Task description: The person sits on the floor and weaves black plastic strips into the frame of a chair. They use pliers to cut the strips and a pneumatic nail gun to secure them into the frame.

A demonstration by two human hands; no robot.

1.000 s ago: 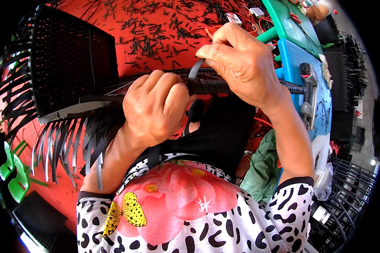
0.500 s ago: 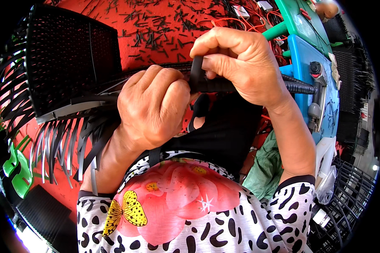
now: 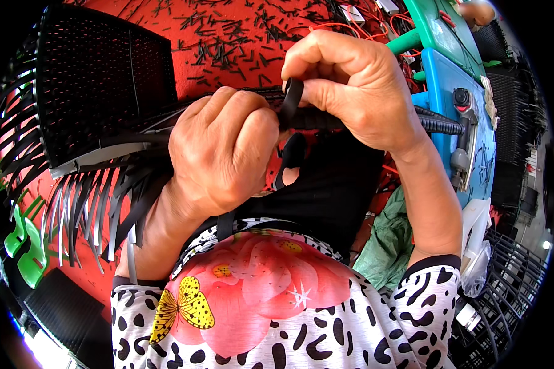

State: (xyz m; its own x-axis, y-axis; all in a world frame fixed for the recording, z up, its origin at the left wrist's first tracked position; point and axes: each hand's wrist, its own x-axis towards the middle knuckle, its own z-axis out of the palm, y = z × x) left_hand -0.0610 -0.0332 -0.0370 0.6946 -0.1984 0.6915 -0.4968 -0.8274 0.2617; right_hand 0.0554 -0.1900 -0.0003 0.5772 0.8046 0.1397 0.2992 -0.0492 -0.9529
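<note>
The left hand (image 3: 218, 147) is positioned over the black bar (image 3: 438, 125), with its fingers clenched on it; the back of the hand conceals the palm. The right hand (image 3: 366, 92) is raised just beside it, to the right. Its fingers pinch the strip (image 3: 293, 99) between thumb and forefinger. The strip is black and flat; it stands in a curve between the two hands, its lower end beside the left fist.

The bar runs behind both hands. Its ribbed right end projects past the right wrist to the blue table (image 3: 436, 71), which carries a grey tool (image 3: 460, 147).

A black woven panel (image 3: 101, 86) stands to the left of the left hand. Loose ends (image 3: 98, 212) hang from its lower edge, near the left forearm. Short black offcuts (image 3: 224, 55) are scattered on the red floor (image 3: 197, 86) beyond the hands. A green sack (image 3: 385, 246) lies beside the right forearm.
</note>
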